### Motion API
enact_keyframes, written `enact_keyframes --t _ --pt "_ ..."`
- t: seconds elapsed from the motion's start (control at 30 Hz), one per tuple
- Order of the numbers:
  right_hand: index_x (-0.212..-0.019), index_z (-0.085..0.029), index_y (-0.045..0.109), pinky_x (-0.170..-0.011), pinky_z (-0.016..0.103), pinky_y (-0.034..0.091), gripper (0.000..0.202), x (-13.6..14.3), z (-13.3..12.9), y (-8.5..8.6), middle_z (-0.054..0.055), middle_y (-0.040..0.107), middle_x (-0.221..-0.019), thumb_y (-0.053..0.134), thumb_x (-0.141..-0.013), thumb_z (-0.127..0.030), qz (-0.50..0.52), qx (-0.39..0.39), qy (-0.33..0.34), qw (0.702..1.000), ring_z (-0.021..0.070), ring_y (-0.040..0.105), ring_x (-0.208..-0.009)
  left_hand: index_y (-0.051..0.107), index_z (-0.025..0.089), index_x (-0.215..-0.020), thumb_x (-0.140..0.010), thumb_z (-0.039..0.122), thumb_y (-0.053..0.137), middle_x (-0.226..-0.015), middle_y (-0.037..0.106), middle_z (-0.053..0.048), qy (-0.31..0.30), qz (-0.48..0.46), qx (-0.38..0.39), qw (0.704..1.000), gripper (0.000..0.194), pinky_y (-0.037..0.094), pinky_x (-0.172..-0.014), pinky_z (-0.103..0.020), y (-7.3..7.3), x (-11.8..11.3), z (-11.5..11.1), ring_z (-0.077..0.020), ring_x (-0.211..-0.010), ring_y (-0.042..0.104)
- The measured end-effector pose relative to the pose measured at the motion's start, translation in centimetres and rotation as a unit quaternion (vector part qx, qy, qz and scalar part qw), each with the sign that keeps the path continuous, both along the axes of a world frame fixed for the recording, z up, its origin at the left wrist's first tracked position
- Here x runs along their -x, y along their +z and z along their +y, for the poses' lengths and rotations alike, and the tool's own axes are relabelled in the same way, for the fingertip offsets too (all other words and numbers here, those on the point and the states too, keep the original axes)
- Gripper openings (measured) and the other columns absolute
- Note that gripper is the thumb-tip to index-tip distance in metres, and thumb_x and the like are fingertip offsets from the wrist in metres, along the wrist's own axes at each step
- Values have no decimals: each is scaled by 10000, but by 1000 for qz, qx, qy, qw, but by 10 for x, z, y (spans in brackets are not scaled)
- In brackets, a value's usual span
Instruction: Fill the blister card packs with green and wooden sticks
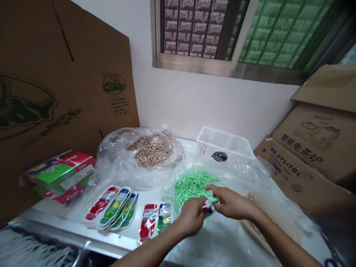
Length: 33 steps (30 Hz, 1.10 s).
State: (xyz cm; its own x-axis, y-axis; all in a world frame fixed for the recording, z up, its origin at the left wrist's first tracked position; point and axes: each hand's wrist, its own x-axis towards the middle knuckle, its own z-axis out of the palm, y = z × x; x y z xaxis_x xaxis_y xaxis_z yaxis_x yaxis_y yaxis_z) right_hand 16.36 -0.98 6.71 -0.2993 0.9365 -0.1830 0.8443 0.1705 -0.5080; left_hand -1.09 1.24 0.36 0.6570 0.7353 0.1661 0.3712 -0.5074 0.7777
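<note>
A small red, white and blue packet (207, 206) is gripped by my left hand (192, 217), just in front of a heap of green sticks (191, 185) on clear plastic. My right hand (230, 202) is closed on a few green sticks (214, 200) at the packet's right end. To the left of my left hand lie a red packet (148, 222) and a green-and-blue one (164, 217). Farther left, several more packets (116, 205) lie fanned out and overlapping.
Brown sticks (151, 150) fill a clear bag at the back. A white basket (225, 146) stands by the wall. Display boxes (62, 172) sit at left, cardboard boxes (303, 167) at right. A round tray of pale sticks (258, 226) lies beneath plastic near my right forearm.
</note>
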Motion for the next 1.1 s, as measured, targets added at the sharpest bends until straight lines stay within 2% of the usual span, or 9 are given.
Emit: enact_keyframes --t 0.1,0.17,0.23,0.33,0.43,0.57,0.7,0.87,1.1 --pt "-917 -163 565 -526 208 385 208 -3 0 -16 -33 548 -631 520 -770 -303 184 40 -94 978 116 513 -580 425 186 -654 -853 344 418 -608 417 26 21 -113 142 983 254 321 -556 -235 -7 -2 4 -119 -586 401" --pt "-733 -163 539 -471 197 341 229 0 -3 -29 -58 461 -540 507 -791 -381 281 52 -141 948 93 444 -499 416 185 -650 -834 407 451 -607 375 33 28 -170 202 964 290 311 -553 -235 -9 -4 4 -109 -578 360" --pt "-674 -164 528 -450 197 295 295 4 -5 -38 -71 408 -499 506 -794 -432 329 36 -183 926 82 387 -463 437 183 -668 -806 461 487 -613 365 34 31 -211 244 946 315 305 -550 -238 -10 -6 2 -105 -572 341" --pt "-642 -163 549 -458 206 258 354 10 -7 -44 -76 354 -477 486 -807 -469 321 -12 -216 922 81 332 -458 455 185 -685 -757 552 526 -613 360 36 55 -249 282 925 381 315 -554 -248 -10 -11 -1 -103 -562 333" --pt "-606 -165 556 -511 214 295 377 13 -8 -42 -53 411 -524 468 -818 -464 272 -66 -220 934 98 381 -518 464 184 -674 -732 586 550 -611 376 32 80 -260 292 917 415 341 -580 -261 -13 -14 -3 -108 -571 356" --pt "-602 -183 504 -534 215 317 367 16 -14 -41 -48 426 -547 452 -827 -469 225 -83 -245 939 110 404 -547 492 176 -707 -714 597 573 -629 415 23 105 -278 323 898 429 365 -598 -268 -20 -18 -4 -115 -590 404" --pt "-620 -200 456 -526 213 315 324 20 -19 -46 -57 389 -549 465 -820 -454 210 -113 -279 930 111 386 -542 528 156 -744 -728 578 577 -673 479 3 88 -305 339 886 425 386 -645 -273 -22 -21 -5 -127 -637 461" --pt "-832 -184 567 -615 232 388 277 23 -17 -50 -14 546 -686 514 -791 -452 274 -137 -306 902 143 498 -644 551 140 -741 -744 533 592 -659 494 -2 84 -311 337 885 396 365 -638 -259 -17 -23 -7 -127 -636 458" --pt "-691 -203 515 -543 218 356 171 24 -18 -49 -53 454 -578 501 -784 -345 259 -147 -315 901 118 431 -548 588 114 -779 -718 495 641 -687 539 -16 88 -346 400 844 389 378 -652 -263 -11 -22 -10 -129 -645 484"
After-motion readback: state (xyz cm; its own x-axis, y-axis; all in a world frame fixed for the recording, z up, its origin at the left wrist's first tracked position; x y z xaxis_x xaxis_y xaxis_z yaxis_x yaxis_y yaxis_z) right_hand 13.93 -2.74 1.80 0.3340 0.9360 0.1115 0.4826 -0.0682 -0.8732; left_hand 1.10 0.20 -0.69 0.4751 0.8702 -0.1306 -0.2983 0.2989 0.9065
